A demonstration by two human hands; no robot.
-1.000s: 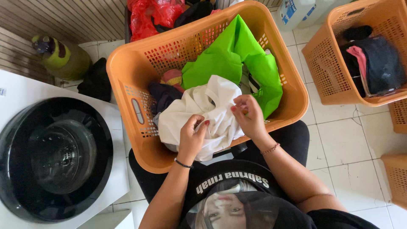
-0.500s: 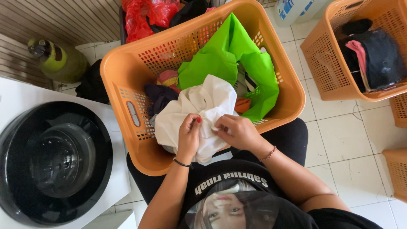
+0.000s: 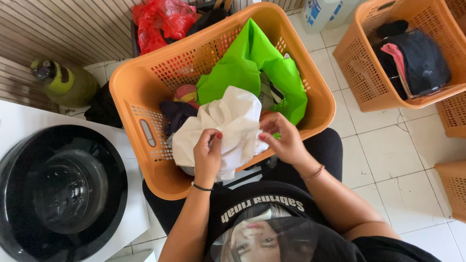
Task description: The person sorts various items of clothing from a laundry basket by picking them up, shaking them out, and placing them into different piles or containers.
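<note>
Green gas cylinder (image 3: 65,83), red bag (image 3: 160,22).

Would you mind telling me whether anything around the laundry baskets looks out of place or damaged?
Nothing stands out. Both hands, left and right, grip a crumpled white garment over the orange basket of mixed clothes; nothing looks spilled or torn.

The right hand (image 3: 284,138) now sits lower on the white garment (image 3: 228,128), down from its raised pinch a second ago, while the left hand (image 3: 208,154) grips slightly nearer it.
</note>
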